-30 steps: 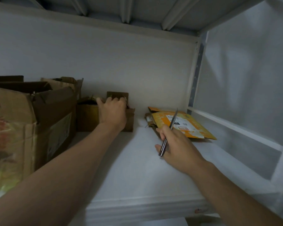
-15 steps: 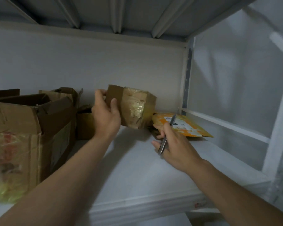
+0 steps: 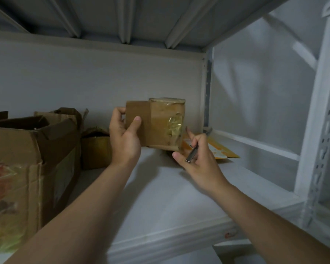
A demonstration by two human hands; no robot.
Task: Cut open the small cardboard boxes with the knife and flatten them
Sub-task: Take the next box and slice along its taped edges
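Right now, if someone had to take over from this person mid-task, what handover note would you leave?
Left hand: grips the taped box, held up off the shelf.
Right hand: holds the knife beside that box, blade clear of it.
Elsewhere: a second box sits on the shelf next to a big box at the left; a flat orange piece lies at the right.
Done: box picked up; no cut shows on it.
Left: slit the tape, flatten it, then the second box.
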